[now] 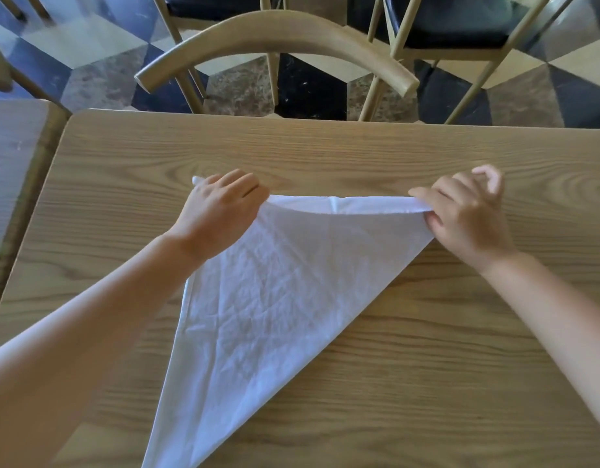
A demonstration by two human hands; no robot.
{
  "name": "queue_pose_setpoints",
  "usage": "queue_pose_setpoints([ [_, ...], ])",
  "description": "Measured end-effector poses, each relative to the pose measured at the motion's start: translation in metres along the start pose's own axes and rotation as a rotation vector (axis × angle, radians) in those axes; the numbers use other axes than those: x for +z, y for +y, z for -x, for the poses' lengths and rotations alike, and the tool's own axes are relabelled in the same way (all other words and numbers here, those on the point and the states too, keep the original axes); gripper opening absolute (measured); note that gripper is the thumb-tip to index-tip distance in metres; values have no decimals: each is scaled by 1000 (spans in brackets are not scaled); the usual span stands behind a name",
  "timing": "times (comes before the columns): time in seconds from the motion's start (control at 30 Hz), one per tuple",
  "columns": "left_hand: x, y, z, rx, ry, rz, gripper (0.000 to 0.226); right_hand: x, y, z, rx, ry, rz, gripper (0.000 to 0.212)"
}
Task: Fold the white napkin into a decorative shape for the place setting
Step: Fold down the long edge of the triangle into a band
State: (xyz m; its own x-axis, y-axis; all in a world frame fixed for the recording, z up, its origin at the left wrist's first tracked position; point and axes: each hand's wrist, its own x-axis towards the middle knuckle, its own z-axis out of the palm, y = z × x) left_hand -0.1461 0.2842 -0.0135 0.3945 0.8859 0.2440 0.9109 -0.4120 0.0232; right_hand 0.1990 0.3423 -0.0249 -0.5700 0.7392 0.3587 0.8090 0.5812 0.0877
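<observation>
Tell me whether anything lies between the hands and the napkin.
Nothing visible does. The left hand and right hand already grip the white napkin along its rolled far edge on the table.

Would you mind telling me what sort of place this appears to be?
Probably a restaurant or café dining room: several matching wooden chairs with dark seats, a second table close beside this wooden table, and a patterned stone floor. A white napkin is being folded here.
</observation>
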Motion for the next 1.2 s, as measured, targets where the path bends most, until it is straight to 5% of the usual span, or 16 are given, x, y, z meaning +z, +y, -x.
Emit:
queue_pose_setpoints([
  [0.17, 10, -9, 33, -76, -35, 82, 13, 8, 12, 30, -75, 11, -83, 38],
  [0.27, 10, -8, 48, -232, -42, 252, 34, 9, 15, 40, -54, -37, -184, 41],
  [0.47, 7, 25, 37, -221, 43, 71, 37, -5, -26, 22, 66, -18, -130, 37],
  [0.7, 45, 106, -20, -279, -213, 142, 59, 23, -100, -17, 141, -395, -294, 64],
  [1.2, 28, 36, 30, -657, -214, 91, 77, 17, -8, 12, 383, -522, -121, 68],
])
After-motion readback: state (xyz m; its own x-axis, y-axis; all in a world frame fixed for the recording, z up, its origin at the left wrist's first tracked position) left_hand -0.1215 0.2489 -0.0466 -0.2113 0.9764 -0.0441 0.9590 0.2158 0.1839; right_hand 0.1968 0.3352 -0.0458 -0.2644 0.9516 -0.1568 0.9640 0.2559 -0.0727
